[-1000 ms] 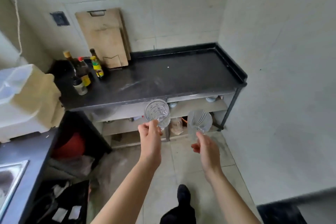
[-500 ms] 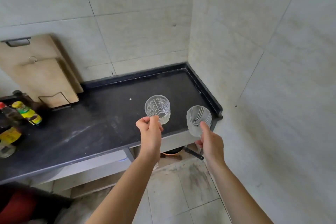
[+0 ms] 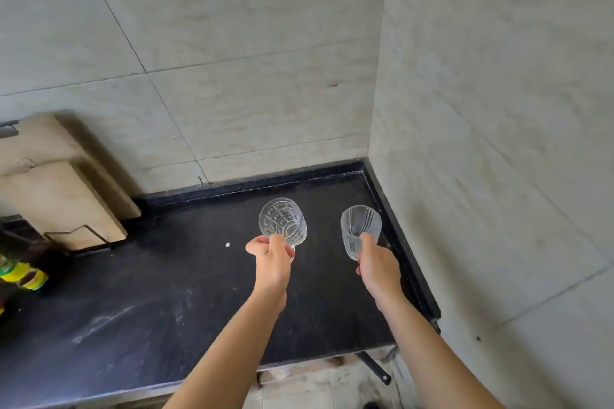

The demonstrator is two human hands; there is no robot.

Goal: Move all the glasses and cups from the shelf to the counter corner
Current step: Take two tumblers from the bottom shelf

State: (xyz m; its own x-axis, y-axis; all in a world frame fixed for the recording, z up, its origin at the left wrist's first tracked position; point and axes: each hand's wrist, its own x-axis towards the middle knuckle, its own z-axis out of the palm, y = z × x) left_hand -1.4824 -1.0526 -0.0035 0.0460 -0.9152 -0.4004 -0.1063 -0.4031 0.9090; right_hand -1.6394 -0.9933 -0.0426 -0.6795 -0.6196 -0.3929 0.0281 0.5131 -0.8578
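Glasses — two clear ones, one per hand, both held up over the black table (image 3: 166, 309) near its right back corner, neither set down yet. Nearest: two bare forearms reaching in from the bottom edge. Left hand (image 3: 270, 259) has its grip closed on the patterned glass (image 3: 282, 221), fingers pinching it low at the base, mouth tilted toward the camera. Right hand (image 3: 377, 267) has its grip closed on the ribbed glass (image 3: 358, 227), thumb along the near side, glass tilted too, just beside the table's raised right edge. The two glasses are apart, not touching. A small white speck (image 3: 228, 245) lies on the table left of the left hand; dusty smears mark the surface closer in. Farther left — a bottle with a yellow-green label (image 3: 23, 276) at the frame edge, then wooden cutting boards (image 3: 59, 199) leaning on the tiled wall (image 3: 232, 60) in a wire holder. Tiled walls meet at the corner behind.
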